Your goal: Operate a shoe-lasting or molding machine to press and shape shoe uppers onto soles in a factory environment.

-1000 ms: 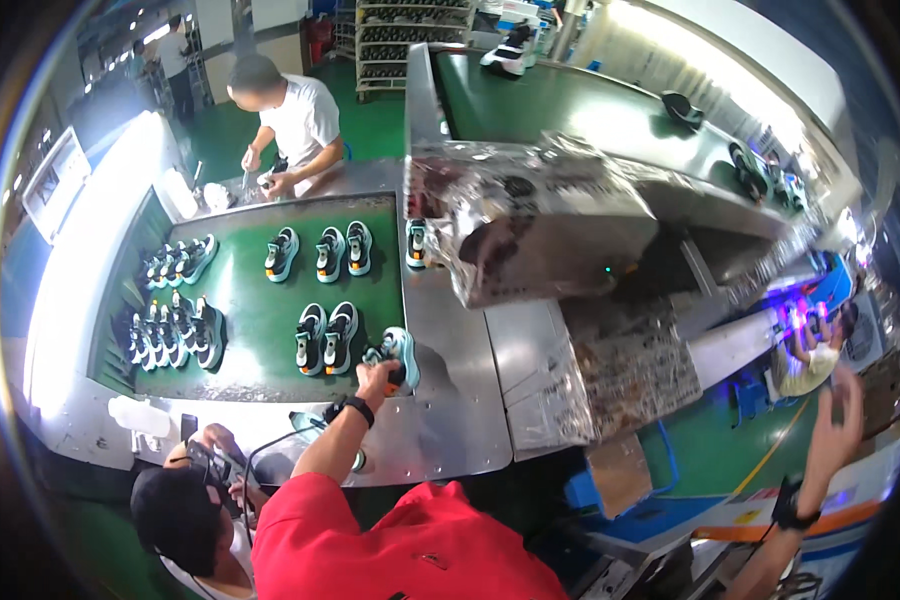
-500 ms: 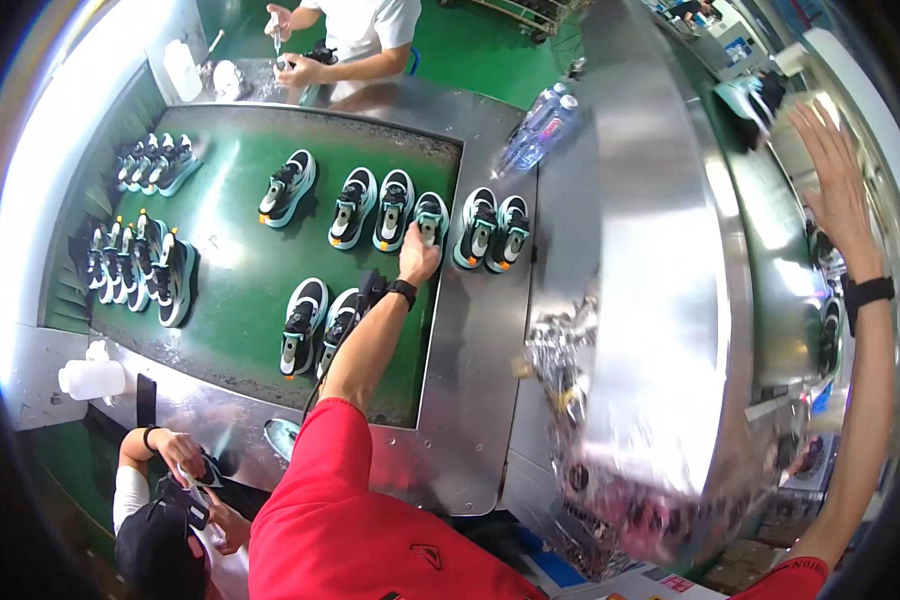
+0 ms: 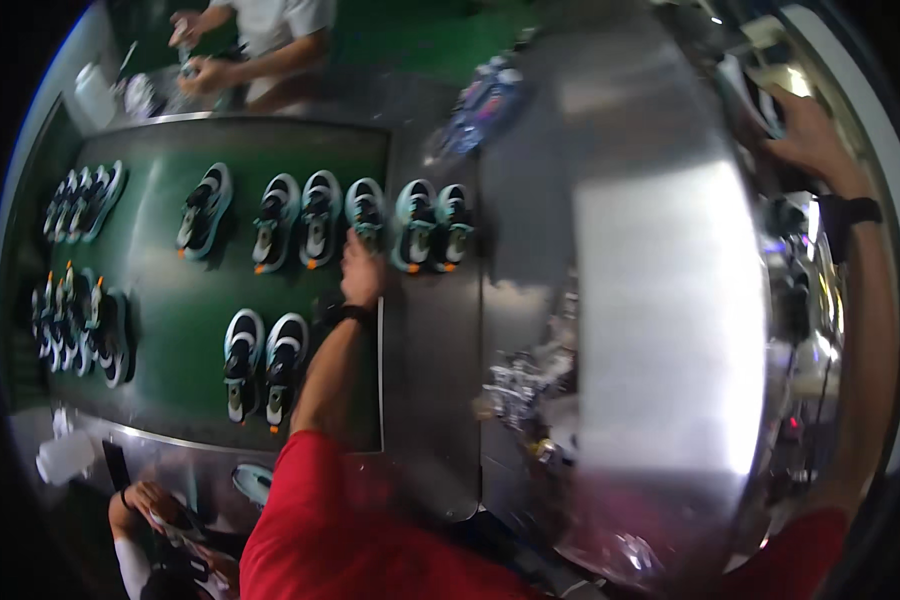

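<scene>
My left hand closes on the heel of a black, white and teal sneaker at the right edge of the green belt. Just right of it, two matching sneakers stand side by side on the metal border. Far to the right, beyond the metal housing, my right hand has its fingers bent round a pale and dark sneaker; blur hides the exact grip.
More sneakers stand on the belt, with several clustered along its left side. Plastic bottles lie on the far metal ledge, crumpled clear film beside the housing. Co-workers' hands work at the far side and a co-worker's hand at the near left.
The view has swung so the belt and shoes appear farther left. My right hand has gone from spread fingers to bent round a sneaker. My left hand remains at the same sneaker.
</scene>
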